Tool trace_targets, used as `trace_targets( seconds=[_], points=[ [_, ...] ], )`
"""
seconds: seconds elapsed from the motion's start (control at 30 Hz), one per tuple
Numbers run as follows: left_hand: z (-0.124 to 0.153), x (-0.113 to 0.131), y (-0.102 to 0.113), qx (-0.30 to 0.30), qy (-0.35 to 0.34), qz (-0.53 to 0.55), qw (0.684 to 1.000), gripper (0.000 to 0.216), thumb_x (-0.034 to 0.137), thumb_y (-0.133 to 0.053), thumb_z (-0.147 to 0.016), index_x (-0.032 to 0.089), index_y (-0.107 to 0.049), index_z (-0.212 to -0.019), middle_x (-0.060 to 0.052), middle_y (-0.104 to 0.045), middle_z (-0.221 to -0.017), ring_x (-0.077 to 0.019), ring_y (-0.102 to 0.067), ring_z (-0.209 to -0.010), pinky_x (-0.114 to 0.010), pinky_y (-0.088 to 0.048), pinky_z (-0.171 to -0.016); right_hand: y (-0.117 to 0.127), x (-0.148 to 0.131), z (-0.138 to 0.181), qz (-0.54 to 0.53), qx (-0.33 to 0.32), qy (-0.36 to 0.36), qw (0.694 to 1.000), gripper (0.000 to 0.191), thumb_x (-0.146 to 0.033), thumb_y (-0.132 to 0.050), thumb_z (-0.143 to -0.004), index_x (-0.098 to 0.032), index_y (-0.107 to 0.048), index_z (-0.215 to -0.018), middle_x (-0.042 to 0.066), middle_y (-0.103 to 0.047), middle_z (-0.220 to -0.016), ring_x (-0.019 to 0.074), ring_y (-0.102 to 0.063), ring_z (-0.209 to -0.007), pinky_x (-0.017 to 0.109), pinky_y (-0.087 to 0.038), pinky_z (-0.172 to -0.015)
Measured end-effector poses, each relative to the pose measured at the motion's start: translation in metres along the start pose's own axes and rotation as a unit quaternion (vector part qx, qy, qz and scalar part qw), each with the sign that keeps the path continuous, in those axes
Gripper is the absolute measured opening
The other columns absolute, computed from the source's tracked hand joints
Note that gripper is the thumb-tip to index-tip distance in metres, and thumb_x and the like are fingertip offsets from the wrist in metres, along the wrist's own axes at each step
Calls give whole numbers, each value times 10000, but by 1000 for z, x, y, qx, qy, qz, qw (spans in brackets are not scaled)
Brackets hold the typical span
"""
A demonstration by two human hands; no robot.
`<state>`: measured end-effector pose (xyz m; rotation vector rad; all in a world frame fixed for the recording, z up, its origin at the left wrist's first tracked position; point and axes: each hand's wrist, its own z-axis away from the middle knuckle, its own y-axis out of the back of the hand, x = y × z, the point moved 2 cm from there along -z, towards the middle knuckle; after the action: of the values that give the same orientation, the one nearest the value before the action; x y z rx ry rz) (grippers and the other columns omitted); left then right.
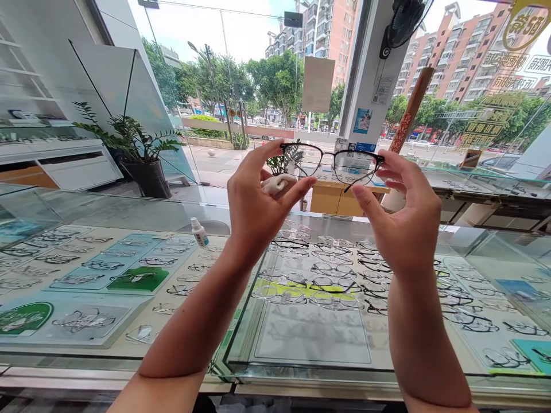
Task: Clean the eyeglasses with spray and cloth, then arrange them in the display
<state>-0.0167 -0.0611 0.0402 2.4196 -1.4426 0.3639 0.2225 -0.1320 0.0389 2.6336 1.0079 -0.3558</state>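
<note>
A pair of eyeglasses [328,154] with dark upper rims is held up in front of the window, well above the glass counter. My left hand [262,198] grips its left end between thumb and fingers. Tucked in the same palm is a crumpled pale cloth [278,183]. On the other side, my right hand [407,212] pinches the frame near the right hinge, with the thumb below the lens. The temples point away from me and show partly through and under the lenses.
Below my arms, a glass display counter [241,373] holds rows of eyeglass frames [331,268]. A small white bottle [198,232] stands on it left of my forearm. Farther off are a potted plant [148,178], a wall fan [404,26] and large windows.
</note>
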Motion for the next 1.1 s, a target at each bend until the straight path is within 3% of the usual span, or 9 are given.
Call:
trace_targets(
  seconds=[0.13, 0.3, 0.43, 0.57, 0.73, 0.87, 1.1],
  points=[
    [3, 2, -3, 21, -5, -19, 1000, 686, 645, -911, -947, 387, -681, -1539, -107, -775, -1532, -210, -768, -887, -400, -617, -725, -2, -3, 0, 3, 7, 5, 1000, 552, -474, -790, -1032, -361, -695, -1564, 112, -771, -1531, 386, -760, -1349, 684, -641, -1166],
    [8, 0, -7, 46, -24, -33, 998, 701, 628, -835, -1023, 408, -576, -1636, -107, -680, -1676, -243, -801, -1033, -452, -639, -795, -2, -5, 1, -42, 31, 15, 999, 494, -427, -787, -1025, -324, -729, -1505, 103, -791, -1519, 354, -772, -1365, 634, -668, -1128],
    [11, -5, -11, 45, -16, -26, 999, 757, 598, -812, -1044, 393, -512, -1708, -107, -604, -1763, -278, -797, -1146, -477, -633, -772, -1, -2, 0, -99, 41, -26, 994, 422, -471, -734, -1063, -324, -767, -1457, 96, -795, -1529, 336, -772, -1405, 611, -671, -1150],
    [14, -6, -13, 53, -19, -16, 998, 769, 586, -839, -1021, 410, -522, -1699, -92, -629, -1740, -291, -795, -1175, -487, -634, -741, 2, 0, -2, -116, 46, -55, 991, 396, -537, -662, -1113, -327, -814, -1412, 92, -825, -1447, 341, -786, -1371, 613, -669, -1147],
    [15, -6, -16, 75, -26, -13, 997, 844, 633, -863, -1000, 381, -503, -1720, -85, -659, -1704, -287, -755, -1246, -460, -631, -760, 3, -1, -1, -67, 39, -23, 997, 444, -550, -529, -1179, -332, -806, -1448, 97, -845, -1369, 326, -797, -1342, 592, -682, -1121],
    [15, -7, -17, 63, -27, 0, 998, 888, 604, -884, -979, 426, -477, -1749, -106, -639, -1735, -299, -777, -1157, -472, -646, -779, 4, -1, -1, -87, 60, -36, 994, 412, -561, -578, -1154, -325, -842, -1366, 88, -858, -1317, 334, -814, -1296, 613, -678, -1127],
    [14, -5, -17, 96, -75, 7, 993, 774, 571, -834, -1002, 479, -515, -1701, -83, -673, -1682, -215, -747, -894, -455, -611, -731, 5, -6, -4, -171, 103, -62, 978, 255, -452, -734, -1066, -275, -888, -1168, 60, -875, -1177, 293, -842, -1189, 554, -677, -1120]
  ],
)
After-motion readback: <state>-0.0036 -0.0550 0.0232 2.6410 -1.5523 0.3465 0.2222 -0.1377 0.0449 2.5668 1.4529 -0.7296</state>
